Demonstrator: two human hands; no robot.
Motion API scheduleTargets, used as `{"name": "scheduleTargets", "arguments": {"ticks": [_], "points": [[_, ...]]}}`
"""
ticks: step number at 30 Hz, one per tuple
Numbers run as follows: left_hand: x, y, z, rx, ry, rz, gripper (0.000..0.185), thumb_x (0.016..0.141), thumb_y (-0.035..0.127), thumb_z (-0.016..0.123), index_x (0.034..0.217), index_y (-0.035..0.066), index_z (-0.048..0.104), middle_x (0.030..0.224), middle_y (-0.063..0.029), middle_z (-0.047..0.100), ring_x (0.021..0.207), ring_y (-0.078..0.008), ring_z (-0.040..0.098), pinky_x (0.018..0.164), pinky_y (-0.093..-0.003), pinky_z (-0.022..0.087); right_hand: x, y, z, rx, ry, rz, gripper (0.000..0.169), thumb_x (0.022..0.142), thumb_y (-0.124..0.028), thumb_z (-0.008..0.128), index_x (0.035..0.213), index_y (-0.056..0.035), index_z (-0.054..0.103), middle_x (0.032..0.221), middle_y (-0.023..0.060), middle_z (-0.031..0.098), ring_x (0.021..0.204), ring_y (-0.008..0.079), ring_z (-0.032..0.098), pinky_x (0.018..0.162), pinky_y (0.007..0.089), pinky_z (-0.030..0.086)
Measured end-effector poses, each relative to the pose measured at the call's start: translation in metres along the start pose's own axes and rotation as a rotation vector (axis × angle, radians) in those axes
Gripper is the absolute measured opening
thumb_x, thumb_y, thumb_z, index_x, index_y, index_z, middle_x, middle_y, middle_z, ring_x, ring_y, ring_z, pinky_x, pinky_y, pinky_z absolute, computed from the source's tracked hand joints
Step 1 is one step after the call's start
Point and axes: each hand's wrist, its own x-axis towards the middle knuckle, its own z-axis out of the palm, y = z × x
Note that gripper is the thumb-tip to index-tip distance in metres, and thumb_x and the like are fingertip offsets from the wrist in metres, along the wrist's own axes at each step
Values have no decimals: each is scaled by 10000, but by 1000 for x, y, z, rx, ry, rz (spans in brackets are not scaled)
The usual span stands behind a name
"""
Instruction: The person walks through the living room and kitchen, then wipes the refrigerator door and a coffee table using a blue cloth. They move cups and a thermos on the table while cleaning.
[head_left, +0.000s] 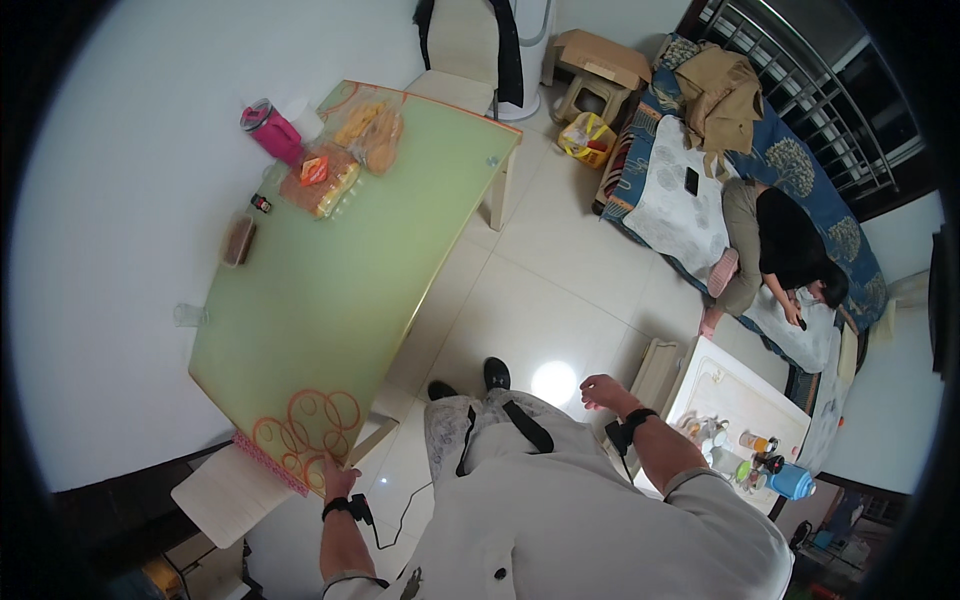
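Note:
At the near corner of the green-topped table (322, 262), my left hand (340, 478) touches the edge beside a printed pattern of orange rings. How its fingers close there is too small to make out. My right hand (604, 391) hangs over the tiled floor, left of the white coffee table, fingers loosely bent and nothing visible in it. Each wrist wears a black strap with a small device. Along the dining table's wall side are packaged bread (322, 184), a bag of bread rolls (371, 135), a pink tumbler (271, 133), a food container (239, 240) and a clear glass (190, 315).
A white coffee table (739, 375) bears jars, cups and a blue jug (790, 480). Beyond it, a person (791, 232) leans over on a blue-covered sofa (795, 161). One chair (232, 495) stands by the near table end, another (461, 52) at the far end.

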Motion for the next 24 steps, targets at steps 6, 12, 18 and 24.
{"name": "scheduleTargets", "arguments": {"ticks": [6,12,18,24], "points": [[-14,13,-1,73,46,11,1206,580,167,860,1554,-21,175,1557,-319,257,1450,-438,273,1185,-413,318,-3,11,21,30,17,-3,189,871,-141,636,1019,-37,690,879,86,716,699,160,705,563,279,528],[-24,21,-6,173,52,-4,1177,594,218,847,1546,-24,200,1530,-326,300,1444,-442,275,1179,-416,326,-12,25,42,-119,52,-4,189,846,-135,600,970,-32,700,852,80,711,690,152,700,535,290,521],[-37,16,2,196,88,86,1137,629,218,817,1545,-28,190,1536,-325,271,1438,-454,281,1174,-430,327,-37,39,78,-110,-1,-67,229,828,-152,599,992,-30,701,856,88,722,705,152,705,558,282,535],[-45,7,9,162,129,211,1093,675,216,765,1549,-34,158,1564,-342,202,1461,-461,238,1207,-441,258,-53,74,98,-121,-17,-94,308,821,-142,614,1087,-5,689,891,114,737,720,170,720,579,300,561]]}}
